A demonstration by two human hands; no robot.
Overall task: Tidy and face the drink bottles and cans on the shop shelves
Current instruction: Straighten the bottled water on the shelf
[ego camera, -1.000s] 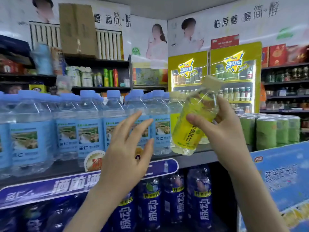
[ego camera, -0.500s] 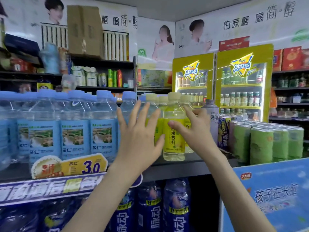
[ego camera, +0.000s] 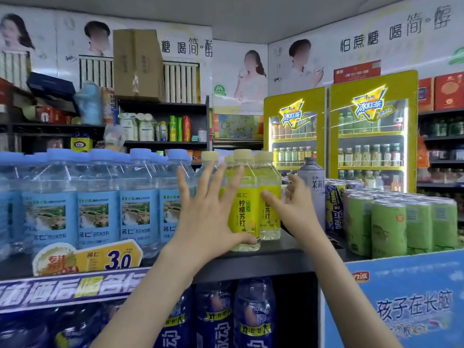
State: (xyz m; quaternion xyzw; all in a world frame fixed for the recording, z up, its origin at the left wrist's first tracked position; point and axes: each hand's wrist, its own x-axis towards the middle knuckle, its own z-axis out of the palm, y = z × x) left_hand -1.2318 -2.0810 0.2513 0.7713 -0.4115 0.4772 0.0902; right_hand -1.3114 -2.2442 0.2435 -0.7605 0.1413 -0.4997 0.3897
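my left fingers [ego camera: 217,184] are straight and fanned wide apart, laid flat against the cluster of yellow-label bottles on the top shelf [ego camera: 263,262]. the left thumb runs low along the foot of the front yellow bottle [ego camera: 244,212], touching it near the shelf edge. so the left hand [ego camera: 208,217] presses rather than grips.

on my right hand [ego camera: 297,212], the thumb [ego camera: 270,198] lies on the label of the second yellow bottle [ego camera: 272,217], and the fingers [ego camera: 295,183] are bent and bunched just off that bottle's right side. i cannot tell whether they touch it or hold it.

both yellow bottles stand upright, touching side by side, labels facing me, cream caps on. more cream caps show behind them.

left of my left hand, a row of blue water bottles [ego camera: 94,212] stands upright, labels forward, with a yellow price tag [ego camera: 100,257] reading 3.0 in front. just right of my right hand is a grey can [ego camera: 312,187], then a blue-and-yellow can [ego camera: 335,207], then packed green cans [ego camera: 401,222].

on the shelf below stand dark blue bottles [ego camera: 253,315]. two yellow fridges [ego camera: 371,131] are lit at the back.
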